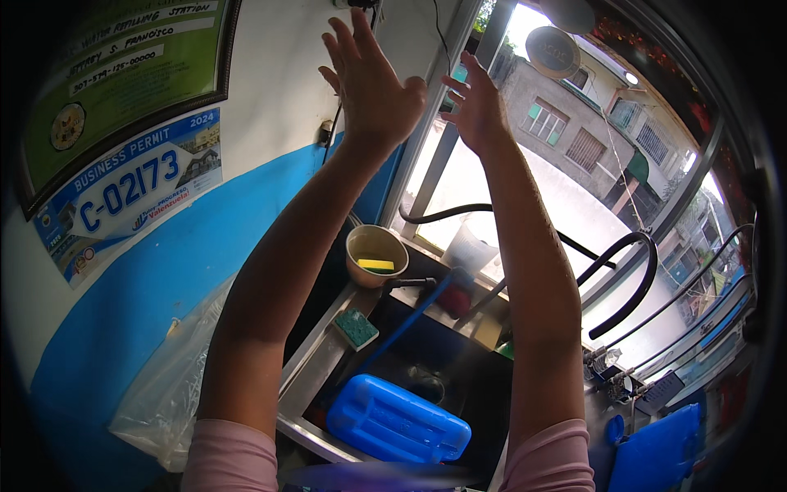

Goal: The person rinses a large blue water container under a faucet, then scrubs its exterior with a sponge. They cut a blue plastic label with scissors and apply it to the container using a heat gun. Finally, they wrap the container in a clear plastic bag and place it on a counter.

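Both my arms reach up and forward, with nothing in either hand. My left hand (373, 94) is raised in front of the wall, its fingers spread. My right hand (478, 107) is up beside the window frame, its fingers apart and slightly curved. Well below them, a blue plastic jug (399, 418) lies on its side in the dark sink (328, 385). A green scouring sponge (356, 329) rests on the sink's left ledge. Behind it stands a beige tub (369, 275) with a yellow sponge (375, 265) inside.
A black faucet (410, 283) and a blue stick (406, 320) are at the sink's back. Black hoses (635, 246) curve along the window. Another blue jug (656, 451) stands at right. Clear plastic bags (176, 385) hang at left, below a framed certificate (123, 90).
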Available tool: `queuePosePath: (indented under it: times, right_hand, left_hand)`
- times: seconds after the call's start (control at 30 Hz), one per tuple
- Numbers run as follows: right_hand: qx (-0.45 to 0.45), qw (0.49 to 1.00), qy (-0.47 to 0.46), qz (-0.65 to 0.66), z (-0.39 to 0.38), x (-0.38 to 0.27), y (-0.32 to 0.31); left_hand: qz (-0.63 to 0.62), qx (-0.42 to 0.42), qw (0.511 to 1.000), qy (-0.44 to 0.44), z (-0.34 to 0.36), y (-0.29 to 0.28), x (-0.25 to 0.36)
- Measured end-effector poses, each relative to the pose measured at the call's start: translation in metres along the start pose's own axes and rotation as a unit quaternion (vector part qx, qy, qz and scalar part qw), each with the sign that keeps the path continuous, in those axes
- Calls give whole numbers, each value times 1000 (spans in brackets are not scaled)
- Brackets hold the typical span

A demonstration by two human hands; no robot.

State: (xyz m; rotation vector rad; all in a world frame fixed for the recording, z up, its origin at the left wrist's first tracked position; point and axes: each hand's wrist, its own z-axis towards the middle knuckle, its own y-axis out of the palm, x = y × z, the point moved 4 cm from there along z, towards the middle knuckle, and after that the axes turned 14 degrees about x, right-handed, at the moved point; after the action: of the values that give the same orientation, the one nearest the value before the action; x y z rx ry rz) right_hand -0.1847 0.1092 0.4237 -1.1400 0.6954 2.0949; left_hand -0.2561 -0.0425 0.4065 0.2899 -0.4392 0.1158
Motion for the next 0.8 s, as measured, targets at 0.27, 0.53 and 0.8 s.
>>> queuePosePath:
  times: [0.27, 0.53, 0.8]
  right_hand:
    - [-79, 910, -93, -396, -43, 20, -12]
    - [0, 963, -88, -254, -27, 6, 5]
    - [-138, 934, -160, -288, -162, 47, -59]
  left_hand:
    - [-89, -175, 969, -150, 64, 99, -87]
    - [21, 77, 965, -250, 55, 52, -50]
    - [-176, -267, 945, 69, -163, -77, 4]
